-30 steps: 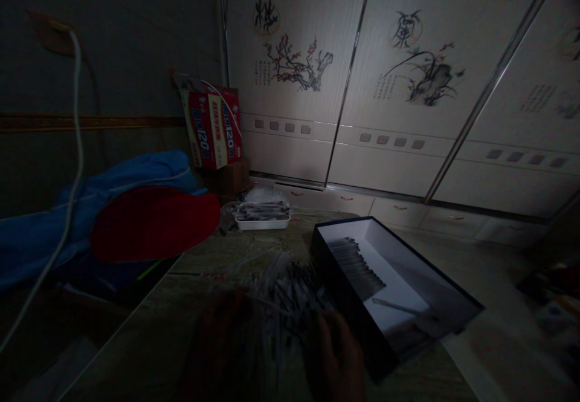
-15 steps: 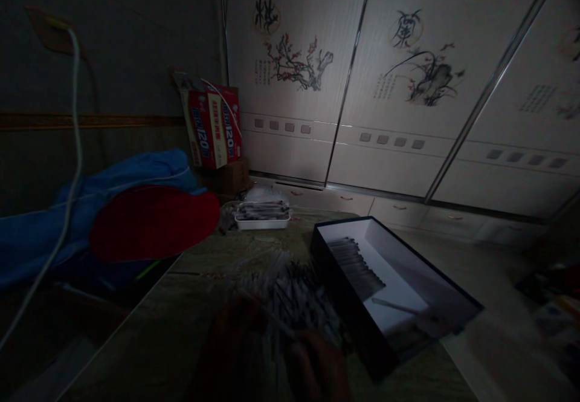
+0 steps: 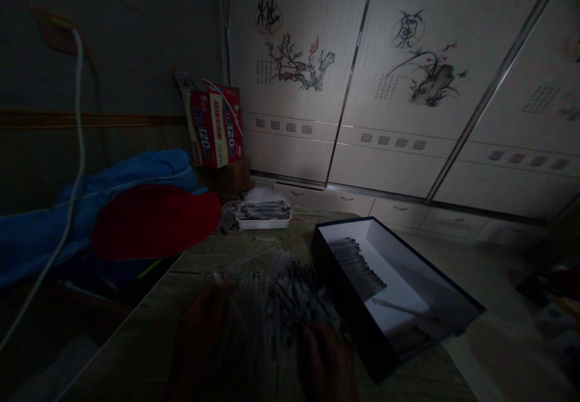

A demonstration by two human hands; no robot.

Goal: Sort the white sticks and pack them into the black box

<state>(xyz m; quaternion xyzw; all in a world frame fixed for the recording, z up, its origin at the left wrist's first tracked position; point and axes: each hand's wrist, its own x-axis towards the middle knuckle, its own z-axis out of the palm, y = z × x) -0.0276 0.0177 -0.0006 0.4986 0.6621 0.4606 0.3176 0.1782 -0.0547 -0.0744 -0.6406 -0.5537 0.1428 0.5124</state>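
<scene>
In dim light, a pile of thin stick-like pieces [image 3: 290, 296] lies on the table [image 3: 190, 293]. To the left of the pile is my left hand [image 3: 203, 317], its fingers bent together around something small and pale that I cannot make out. My right hand [image 3: 324, 353] rests at the pile's lower right edge, fingers curled; whatever it may hold is hidden. Beside it on the right stands an open dark box [image 3: 408, 323] with a white inside, holding a row of similar thin pieces [image 3: 356, 266] and one loose stick lying across its floor.
A white tray [image 3: 263, 223] full of thin pieces sits at the table's far edge. Left are a red round item [image 3: 156, 220], a blue cloth [image 3: 131, 175] and a hanging white cable [image 3: 78, 118]. Behind stand a red carton [image 3: 215, 127] and a cabinet [image 3: 294, 154].
My left hand has moved left and slightly up, away from the right hand. The pale stick seen between the hands no longer shows there. My right hand has shifted slightly.
</scene>
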